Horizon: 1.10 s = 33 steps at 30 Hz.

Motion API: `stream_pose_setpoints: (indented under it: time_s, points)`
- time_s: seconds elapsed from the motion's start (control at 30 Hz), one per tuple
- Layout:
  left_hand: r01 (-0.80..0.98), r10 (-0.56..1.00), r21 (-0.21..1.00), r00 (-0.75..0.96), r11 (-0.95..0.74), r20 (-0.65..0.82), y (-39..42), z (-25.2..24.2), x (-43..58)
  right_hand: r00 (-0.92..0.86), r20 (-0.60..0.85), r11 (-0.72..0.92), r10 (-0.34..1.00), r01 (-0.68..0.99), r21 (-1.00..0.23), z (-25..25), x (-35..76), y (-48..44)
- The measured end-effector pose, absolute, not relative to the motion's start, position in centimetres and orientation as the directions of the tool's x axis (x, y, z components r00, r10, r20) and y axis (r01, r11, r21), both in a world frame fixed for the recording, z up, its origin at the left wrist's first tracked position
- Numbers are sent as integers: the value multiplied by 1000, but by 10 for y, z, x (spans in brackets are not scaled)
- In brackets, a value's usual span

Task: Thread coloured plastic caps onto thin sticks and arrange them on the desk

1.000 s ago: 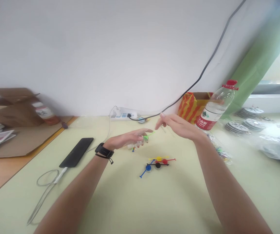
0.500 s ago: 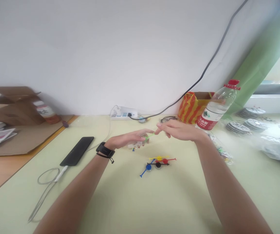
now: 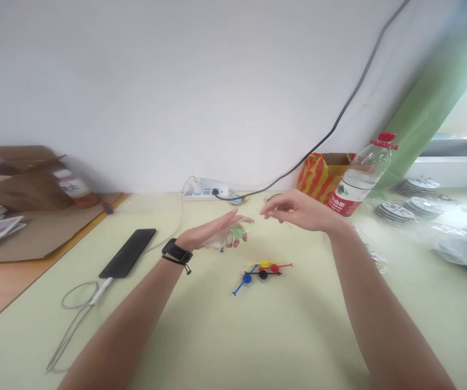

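The power strip [image 3: 209, 190] lies at the far edge of the desk [image 3: 217, 336]. The phone [image 3: 128, 252] lies toward the left edge. The bottle [image 3: 359, 176] stands far right. The pin cluster [image 3: 262, 271] lies mid-desk.

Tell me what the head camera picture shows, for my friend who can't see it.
Two bare arms reach over a pale green table: the left hand cups a small clear packet with something green, and the right hand hovers beside it, fingers drawn together. Small coloured plastic pieces lie below them, a black phone to the left, a water bottle to the right.
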<state>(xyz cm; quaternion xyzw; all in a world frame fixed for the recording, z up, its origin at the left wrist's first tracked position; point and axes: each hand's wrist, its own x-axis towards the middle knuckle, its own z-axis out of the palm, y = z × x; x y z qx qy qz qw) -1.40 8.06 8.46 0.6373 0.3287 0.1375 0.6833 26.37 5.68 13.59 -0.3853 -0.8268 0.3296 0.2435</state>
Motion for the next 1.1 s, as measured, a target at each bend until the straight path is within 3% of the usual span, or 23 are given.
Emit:
stream_pose_setpoints:
  time_s: [0.13, 0.23, 0.37, 0.43, 0.5, 0.63, 0.83, 1.0, 1.1]
  points:
    - [247, 613, 946, 721, 209, -323, 84, 79, -13, -561, 217, 518, 799, 459, -722, 137, 262, 56]
    - [258, 678, 941, 653, 220, -338, 90, 74, -17, -438, 243, 459, 865, 500, -735, 132, 268, 61]
    - [169, 797, 950, 518, 263, -313, 99, 70, -19, -274, 127, 288, 953, 696, -658, 117, 282, 73]
    - [84, 835, 953, 464, 293, -297, 102, 70, -18, -355, 6, 301, 935, 786, -540, 107, 284, 78]
    - [-12, 856, 949, 435, 315, -279, 105, 69, -17, -516, -125, 399, 847, 775, -490, 97, 277, 81]
    - [-117, 857, 943, 463, 312, -226, 107, 67, -17, -739, -233, 545, 632, 637, -545, 83, 241, 78]
    - [-111, 928, 979, 353, 171, -122, 112, 61, -21, -851, -330, 615, 408, 524, -589, 72, 181, 55]
    - [-40, 956, 994, 279, 103, -88, 116, 57, -25, -822, -332, 672, 462, 569, -474, 57, 160, 40]
    - [9, 951, 999, 304, 51, -51, 116, 55, -25, -838, -260, 668, 480, 541, -511, 56, 161, 42]
